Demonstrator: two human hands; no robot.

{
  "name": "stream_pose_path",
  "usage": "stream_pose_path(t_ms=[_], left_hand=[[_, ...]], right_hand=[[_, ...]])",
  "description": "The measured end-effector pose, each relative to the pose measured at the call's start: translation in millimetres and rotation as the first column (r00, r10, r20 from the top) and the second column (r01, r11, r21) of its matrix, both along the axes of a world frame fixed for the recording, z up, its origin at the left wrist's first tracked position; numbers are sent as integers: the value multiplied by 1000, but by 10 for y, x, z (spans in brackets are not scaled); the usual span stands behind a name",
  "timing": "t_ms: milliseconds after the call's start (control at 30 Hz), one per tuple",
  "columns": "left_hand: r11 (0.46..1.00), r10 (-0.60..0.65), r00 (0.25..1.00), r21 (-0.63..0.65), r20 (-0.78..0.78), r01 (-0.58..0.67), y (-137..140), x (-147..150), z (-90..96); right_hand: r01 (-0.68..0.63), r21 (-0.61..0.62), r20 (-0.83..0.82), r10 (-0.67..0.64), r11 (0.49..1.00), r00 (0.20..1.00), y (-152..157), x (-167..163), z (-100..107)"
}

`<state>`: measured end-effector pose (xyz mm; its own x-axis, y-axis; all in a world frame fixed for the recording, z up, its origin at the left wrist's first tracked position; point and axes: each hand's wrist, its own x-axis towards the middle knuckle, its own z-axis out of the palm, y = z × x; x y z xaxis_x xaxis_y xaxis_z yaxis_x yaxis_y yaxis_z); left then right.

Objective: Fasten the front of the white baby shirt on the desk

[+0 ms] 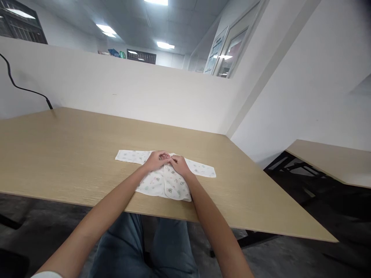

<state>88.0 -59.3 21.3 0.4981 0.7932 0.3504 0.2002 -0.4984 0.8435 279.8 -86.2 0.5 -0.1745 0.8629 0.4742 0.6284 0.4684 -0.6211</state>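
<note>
1. While my left fingers and right fingers seemingly pinch the white printed cloth garment between them, neither hand is nearer.
2. On the pale-wood worktop, its body points to six o'clock, sleeves nine and four.

- Garment: white, scattered small prints, mostly grey with touches of pink; motifs too small to read.
- Garment sleeves: same white, same scattered print.
- Tabletop: light tan, fine wood-grain streaks.
- Jeans: blue.
- Shirt cuff, lower left: white.
- Partition: plain white.
- Cable: black.
- Side table: tan top, black frame.
- Floor: dark grey.
- Small items atop partition: one blue, one green.
- Ceiling light: bright white.
</note>
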Motion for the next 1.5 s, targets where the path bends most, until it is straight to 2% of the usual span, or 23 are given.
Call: stream_pose_path(t_ms=[133,233,433,700,1267,1500], left_hand=[[1000,-14,1000,-1,7,14,2,0,-9],[1000,-9,1000,-1,27,9,33,0,-36],[989,65,994,125,85,-75,123,-11,-60],[982,120,989,138,87,-131,138,-16,-52],[984,142,987,102,72,-149,175,-36,-95],[978,124,992,172,-9,-120,173,-50,-117]], right_hand=[[-8,10,1,8,1000,1000,19,11,-16],[28,74,-37,-25,997,999,48,32,-33],[78,145,-91,-66,986,994,83,70,-49],[78,141,-79,-67,987,995,60,50,-17],[45,119,-81,-36,992,996,33,47,-7],[49,99,-88,-41,994,995,26,33,-2]])
